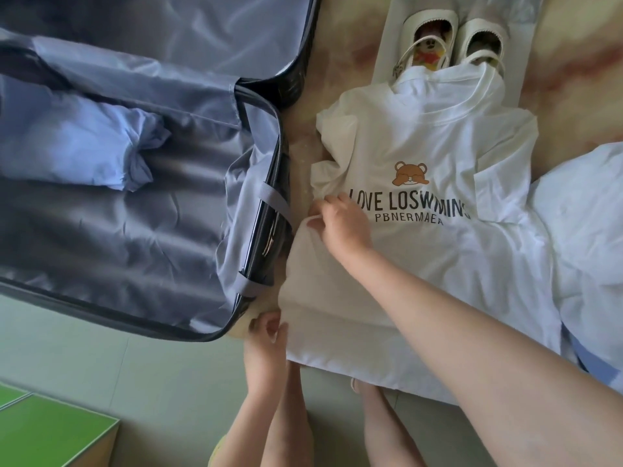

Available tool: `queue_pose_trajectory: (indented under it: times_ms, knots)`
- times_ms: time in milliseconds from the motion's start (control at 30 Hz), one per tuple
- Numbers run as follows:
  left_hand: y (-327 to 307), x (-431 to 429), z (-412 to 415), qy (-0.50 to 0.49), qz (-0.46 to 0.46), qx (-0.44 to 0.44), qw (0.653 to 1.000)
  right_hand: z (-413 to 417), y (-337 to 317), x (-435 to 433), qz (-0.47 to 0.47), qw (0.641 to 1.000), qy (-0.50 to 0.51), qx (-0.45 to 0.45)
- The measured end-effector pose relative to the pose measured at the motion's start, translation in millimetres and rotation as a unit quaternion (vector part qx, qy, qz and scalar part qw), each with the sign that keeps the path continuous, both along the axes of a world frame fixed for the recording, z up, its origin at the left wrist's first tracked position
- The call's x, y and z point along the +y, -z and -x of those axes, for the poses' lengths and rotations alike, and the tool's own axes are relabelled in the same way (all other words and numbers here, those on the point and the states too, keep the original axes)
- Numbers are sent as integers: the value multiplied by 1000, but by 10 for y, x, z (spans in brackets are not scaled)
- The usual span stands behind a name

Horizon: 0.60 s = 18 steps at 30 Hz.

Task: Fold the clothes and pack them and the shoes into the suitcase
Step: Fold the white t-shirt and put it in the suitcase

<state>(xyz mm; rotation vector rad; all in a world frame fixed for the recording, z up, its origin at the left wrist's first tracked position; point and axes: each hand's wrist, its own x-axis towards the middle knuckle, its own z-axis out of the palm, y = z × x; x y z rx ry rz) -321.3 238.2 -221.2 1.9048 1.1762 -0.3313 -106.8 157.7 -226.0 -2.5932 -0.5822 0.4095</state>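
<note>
A white T-shirt with a bear print and black lettering lies spread face up on the table, right of the open suitcase. My right hand pinches the shirt's left side edge near the lettering. My left hand grips the shirt's lower left corner by the suitcase's near corner. A folded light blue garment lies inside the suitcase. A pair of white shoes stands beyond the shirt's collar, their heels partly covered by it.
The shoes rest on a white box lid. More white and blue cloth is piled at the right edge. A green box sits on the floor at lower left. My bare legs stand below the table edge.
</note>
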Motion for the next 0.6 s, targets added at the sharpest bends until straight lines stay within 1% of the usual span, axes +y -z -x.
queue_pose_trajectory:
  times_ms: [33,67,100,133,200,267,333,367,467,533,600]
  knots:
    - [-9,26,50,-9,-8,-2,1000,-10,-11,3,-39,998,55,0]
    - [-17,46,97,-23,-16,-2,1000,-16,-26,5,-58,995,84,-2]
    - [-22,62,143,-38,-25,0,999,-16,-32,4,-57,995,79,4]
    - [-29,78,187,-49,-35,3,998,2,-19,9,-56,997,52,21]
    - [-31,96,259,-57,-50,8,997,84,2,29,-63,995,-4,80]
    - [-9,91,292,-64,-62,21,996,183,8,2,-73,989,-15,126]
    - [8,73,291,-61,-79,6,995,256,25,-43,-96,984,-13,149]
    - [-4,50,267,-49,-90,-8,995,264,15,-72,-113,982,-10,148]
    - [-84,-84,113,1,-101,-48,994,182,-24,-190,-155,982,38,97]
    - [-127,-196,-16,74,-105,-96,987,73,-45,-258,-156,982,65,82]
    - [-105,-286,-160,156,-107,-125,974,-62,-52,-300,-155,981,89,70]
